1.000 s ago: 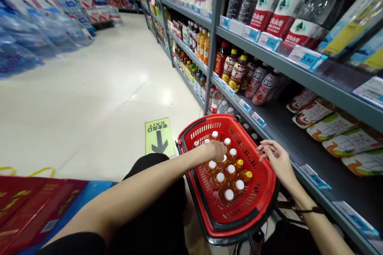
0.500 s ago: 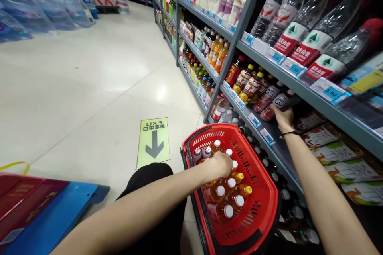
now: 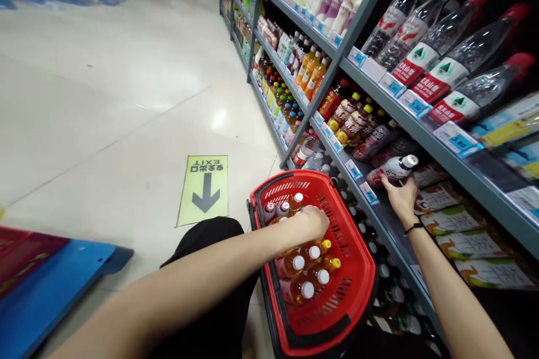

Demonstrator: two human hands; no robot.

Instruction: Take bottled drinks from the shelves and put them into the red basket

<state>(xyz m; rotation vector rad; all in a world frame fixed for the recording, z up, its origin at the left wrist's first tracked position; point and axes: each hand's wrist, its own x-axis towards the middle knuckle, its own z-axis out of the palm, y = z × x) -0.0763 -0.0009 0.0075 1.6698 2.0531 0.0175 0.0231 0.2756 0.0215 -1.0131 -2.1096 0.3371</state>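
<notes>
**Inspector A:** State the position of the held item.
**Inspector B:** The slim bottle with a white cap and a pale-and-red printed label (image 3: 391, 172) is tilted at the front of the dark lower shelf with a grey metal lip (image 3: 396, 235); the right hand (image 3: 400, 199) is closed around it; whether its base clears the shelf, I cannot tell.

**Inspector A:** And the left hand?
**Inspector B:** The left hand (image 3: 312, 224) is inside the red plastic basket with slotted walls (image 3: 359, 269), over the amber bottles with white caps (image 3: 307, 290); its fingers bend downward, but their tips are hidden; whether they grip anything, I cannot tell.

**Inspector A:** Hazards?
**Inspector B:** Three, in my judgement; first, the held bottle could slip, since it slants and its surface is probably smooth; second, it could knock the leaning bottles with yellow caps and brown labels (image 3: 351, 123) or the dark-and-pink bottle (image 3: 374, 141) nearby, if swung towards them, and set one rolling; third, the basket could tip, should the left arm bear down on one side.

**Inspector A:** Overhead clearance?
**Inspector B:** Limited; the grey upper shelf edge (image 3: 406, 106) could catch the cap if the bottle rises steeply.
</notes>
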